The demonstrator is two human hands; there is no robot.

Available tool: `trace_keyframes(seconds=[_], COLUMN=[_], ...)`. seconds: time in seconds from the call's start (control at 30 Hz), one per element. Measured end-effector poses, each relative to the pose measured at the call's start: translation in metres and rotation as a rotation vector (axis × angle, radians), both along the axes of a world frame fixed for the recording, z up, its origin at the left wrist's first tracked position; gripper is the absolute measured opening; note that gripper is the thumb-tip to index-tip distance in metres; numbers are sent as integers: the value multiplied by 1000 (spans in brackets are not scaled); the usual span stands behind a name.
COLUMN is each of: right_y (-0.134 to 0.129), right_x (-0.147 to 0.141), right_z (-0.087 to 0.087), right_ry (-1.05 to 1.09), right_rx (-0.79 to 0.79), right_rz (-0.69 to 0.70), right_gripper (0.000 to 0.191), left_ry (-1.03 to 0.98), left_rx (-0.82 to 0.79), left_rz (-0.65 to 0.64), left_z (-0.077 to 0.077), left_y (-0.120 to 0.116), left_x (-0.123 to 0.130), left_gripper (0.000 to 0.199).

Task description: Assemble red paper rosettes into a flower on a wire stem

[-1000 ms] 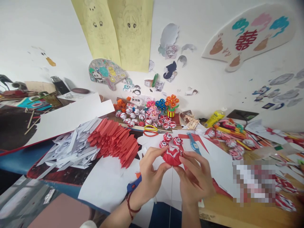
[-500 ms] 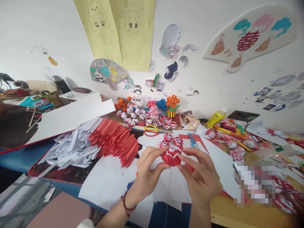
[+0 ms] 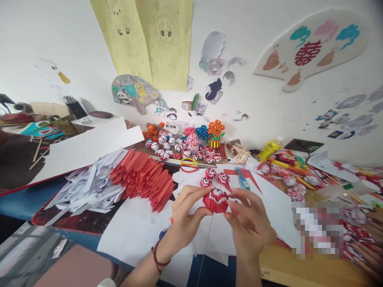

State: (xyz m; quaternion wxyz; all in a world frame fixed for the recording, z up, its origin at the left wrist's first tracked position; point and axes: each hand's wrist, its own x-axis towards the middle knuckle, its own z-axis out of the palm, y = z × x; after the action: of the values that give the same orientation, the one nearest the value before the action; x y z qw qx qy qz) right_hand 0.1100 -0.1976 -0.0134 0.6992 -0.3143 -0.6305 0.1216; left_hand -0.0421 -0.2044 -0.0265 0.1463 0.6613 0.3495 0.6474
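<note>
A red-and-white folded paper flower [image 3: 215, 202] is held up between my two hands over white sheets of paper. My left hand [image 3: 189, 211], with a dark red cord on the wrist, pinches its left side between thumb and fingers. My right hand [image 3: 251, 217] grips its right side with thumb and fingertips; part of the flower is hidden behind these fingers. Just beyond it lie three smaller finished paper flowers [image 3: 223, 177]. To the left rests a stack of folded red paper pieces [image 3: 143, 175], beside a heap of folded white paper strips [image 3: 89, 187].
Scissors [image 3: 189, 164] with yellow and red handles lie behind the flowers. A blue-handled tool [image 3: 243, 180] lies right of them. More paper flowers and small flower pots [image 3: 214, 142] line the wall. At far right, another person's hand [image 3: 366, 255] is near paper flowers.
The paper flower stays between my hands, tilted slightly; my right fingers have shifted a little on its side. The whole view has moved slightly. More of the other person's hand shows at right.
</note>
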Motion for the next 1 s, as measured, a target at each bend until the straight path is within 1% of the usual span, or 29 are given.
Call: trace_keyframes(seconds=[0.07,0.13,0.23,0.3,0.37,0.5,0.67,0.77,0.83,0.97,1.0], right_y=[0,1,0,-1,-2,-5,-9,-9,-8,-3,-1], right_x=[1,2,3,3,1,-7,-15,-15,-14,-8,-7], right_z=[-2,-3,-3,-2,-3,-6,-14,-17,-17,-15,-15], right_ry=[29,9,-54,-84,-88,-10,87,160,220,309,314], right_rx=[-28,-56,-66,-42,-9,18,-85,-144,-216,-419,-465], right_rz=[8,7,-1,-42,-86,-116,-83,3,107,322,361], right_gripper=[30,37,32,29,29,34,31,27,27,52,55], left_ry=[-4,4,15,17,24,37,15,25,40,44,48], left_rx=[3,13,30,34,39,74,85,97,116,119,114], left_rz=[-8,-8,-8,2,19,48,49,39,45,59,57], left_z=[0,0,0,0,-1,-1,-2,-2,-1,2,2], left_y=[1,1,1,1,1,1,1,3,4,7,8], left_x=[-1,-2,-3,-3,-2,0,1,-2,-5,-7,-8], left_gripper=[43,43,43,43,44,45,45,45,46,54,56])
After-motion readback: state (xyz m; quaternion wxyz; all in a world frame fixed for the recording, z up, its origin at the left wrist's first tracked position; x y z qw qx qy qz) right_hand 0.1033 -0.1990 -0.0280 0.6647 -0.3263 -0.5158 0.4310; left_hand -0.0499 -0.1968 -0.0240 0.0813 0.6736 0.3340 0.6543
